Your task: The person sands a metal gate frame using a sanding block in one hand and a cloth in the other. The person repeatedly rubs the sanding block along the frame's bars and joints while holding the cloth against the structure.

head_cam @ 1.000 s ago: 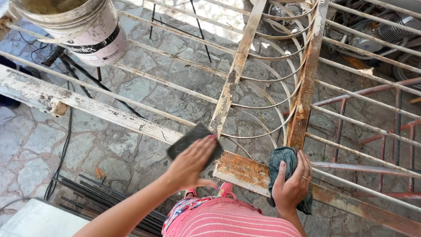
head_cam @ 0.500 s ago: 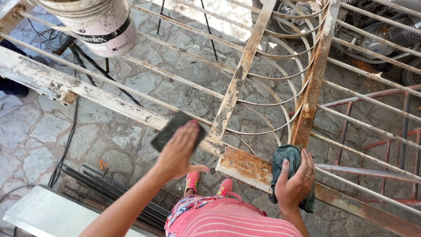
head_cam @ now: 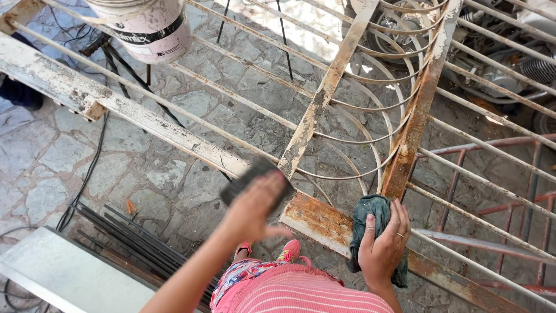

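Observation:
A rusty, paint-flaked metal gate frame (head_cam: 156, 124) lies flat over a stone floor. My left hand (head_cam: 255, 208) presses a dark sanding block (head_cam: 246, 179) onto the frame's long rail, close to where a crossbar (head_cam: 324, 93) meets it. My right hand (head_cam: 385, 246) rests on the rusted rail to the right, holding a dark teal rag (head_cam: 370, 217) against the metal beside an orange-rusted upright bar (head_cam: 414, 127).
A white paint bucket (head_cam: 153, 29) stands on the frame at the top left. Black cables (head_cam: 87, 174) and a bundle of dark rods (head_cam: 133, 237) lie on the floor. A pale flat panel (head_cam: 63, 278) sits at the bottom left. More metal grilles (head_cam: 498, 191) lie at the right.
My left hand with the sanding block slid left along the rail, then back right toward the crossbar joint. The right hand has stayed on the rag.

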